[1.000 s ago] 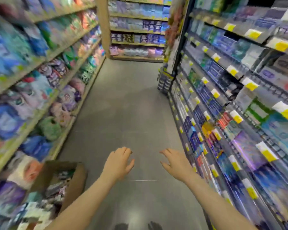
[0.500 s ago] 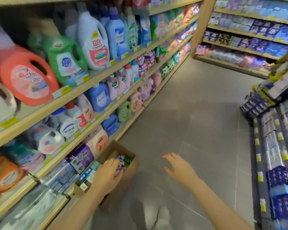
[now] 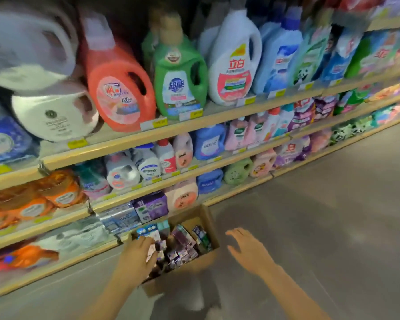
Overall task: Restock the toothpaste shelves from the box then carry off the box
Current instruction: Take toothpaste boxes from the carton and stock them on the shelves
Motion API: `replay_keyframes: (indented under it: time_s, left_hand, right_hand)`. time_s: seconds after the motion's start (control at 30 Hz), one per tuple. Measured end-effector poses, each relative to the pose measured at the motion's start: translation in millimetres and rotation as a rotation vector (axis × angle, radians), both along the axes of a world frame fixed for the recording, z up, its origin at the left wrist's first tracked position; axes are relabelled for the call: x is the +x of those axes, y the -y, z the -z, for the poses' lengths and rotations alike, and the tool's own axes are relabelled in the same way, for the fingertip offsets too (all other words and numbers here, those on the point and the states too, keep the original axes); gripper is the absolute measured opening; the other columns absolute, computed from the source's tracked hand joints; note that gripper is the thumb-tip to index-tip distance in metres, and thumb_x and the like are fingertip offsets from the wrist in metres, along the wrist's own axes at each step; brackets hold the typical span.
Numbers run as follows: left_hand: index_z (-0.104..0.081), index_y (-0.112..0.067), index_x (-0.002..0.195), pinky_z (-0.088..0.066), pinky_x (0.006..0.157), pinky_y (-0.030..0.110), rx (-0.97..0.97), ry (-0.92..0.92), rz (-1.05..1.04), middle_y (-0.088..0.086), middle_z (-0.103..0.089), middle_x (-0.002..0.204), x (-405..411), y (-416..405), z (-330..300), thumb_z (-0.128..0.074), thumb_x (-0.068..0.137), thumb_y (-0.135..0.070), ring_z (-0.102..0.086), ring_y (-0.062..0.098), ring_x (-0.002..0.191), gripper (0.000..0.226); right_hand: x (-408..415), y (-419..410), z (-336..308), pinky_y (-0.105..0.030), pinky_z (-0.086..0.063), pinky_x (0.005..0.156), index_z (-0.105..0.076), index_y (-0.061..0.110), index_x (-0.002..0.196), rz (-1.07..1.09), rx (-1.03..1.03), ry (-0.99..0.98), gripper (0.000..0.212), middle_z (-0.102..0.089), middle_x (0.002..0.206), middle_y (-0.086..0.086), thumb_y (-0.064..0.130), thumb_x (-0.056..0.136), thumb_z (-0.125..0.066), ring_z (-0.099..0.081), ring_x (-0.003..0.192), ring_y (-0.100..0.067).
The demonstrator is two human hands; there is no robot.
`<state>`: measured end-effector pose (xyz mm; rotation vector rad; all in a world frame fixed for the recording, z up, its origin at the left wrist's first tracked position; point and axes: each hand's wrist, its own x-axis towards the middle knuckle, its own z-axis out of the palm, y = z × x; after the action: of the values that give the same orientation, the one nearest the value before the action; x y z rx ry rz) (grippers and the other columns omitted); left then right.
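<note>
The open brown cardboard box (image 3: 194, 229) of small toothpaste cartons is seen at lower centre. The left hand (image 3: 136, 255) is reached into its left end, grip unclear; the right hand (image 3: 247, 248), spread and empty, is held just right.

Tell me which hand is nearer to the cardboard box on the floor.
Left. The left hand reaches into the cardboard box at its near-left corner, fingers on the packs inside. The right hand hovers open just off the box's right side, not touching it.
</note>
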<state>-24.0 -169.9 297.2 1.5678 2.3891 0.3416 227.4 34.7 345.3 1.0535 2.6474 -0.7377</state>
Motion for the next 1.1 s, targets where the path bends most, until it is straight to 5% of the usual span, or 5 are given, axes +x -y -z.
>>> replay_keyframes:
  time_s: [0.27, 0.6, 0.9, 1.1]
  left_hand:
    - [-0.060, -0.021, 0.111, -0.049, 0.071, 0.033, -0.080, 0.123, -0.368, -0.002, -0.062, 0.103, -11, 10, 17, -0.060, 0.085, -0.030, -0.060, 0.019, 0.090, 0.027]
    - [-0.059, -0.022, 0.106, -0.045, 0.067, 0.025, -0.104, 0.218, -0.387, -0.004, -0.060, 0.102, -85, -32, 107, -0.058, 0.086, -0.028, -0.059, 0.017, 0.086, 0.020]
    - [-0.058, -0.015, 0.115, -0.051, 0.077, 0.039, -0.094, 0.230, -0.383, 0.004, -0.058, 0.113, -122, -90, 298, -0.058, 0.084, -0.024, -0.057, 0.026, 0.101, 0.032]
    - [-0.058, -0.008, 0.125, -0.048, 0.090, 0.049, -0.173, -0.018, -0.278, 0.011, -0.058, 0.128, -141, -107, 444, -0.038, 0.081, -0.039, -0.058, 0.029, 0.114, 0.058]
  right_hand:
    - [-71, -41, 32, -0.024, -0.039, 0.094, -0.044, 0.022, 0.134, -0.196, -0.142, 0.047, 0.038, -0.040, 0.135, 0.006, 0.027, 0.096, -0.044, -0.043, 0.122, -0.012]
    - [-176, -68, 104, -0.021, -0.035, 0.102, -0.036, 0.023, 0.141, -0.326, -0.177, 0.105, 0.044, -0.033, 0.141, 0.009, 0.030, 0.097, -0.042, -0.036, 0.128, -0.007]
    - [-242, -95, 312, -0.023, -0.037, 0.099, -0.030, 0.022, 0.145, -0.431, -0.192, 0.188, 0.051, -0.027, 0.145, 0.009, 0.030, 0.097, -0.044, -0.036, 0.129, -0.009]
    - [-285, -93, 472, -0.028, -0.038, 0.097, -0.018, 0.022, 0.149, -0.479, -0.158, 0.176, 0.059, -0.013, 0.151, 0.004, 0.028, 0.096, -0.043, -0.035, 0.130, -0.019]
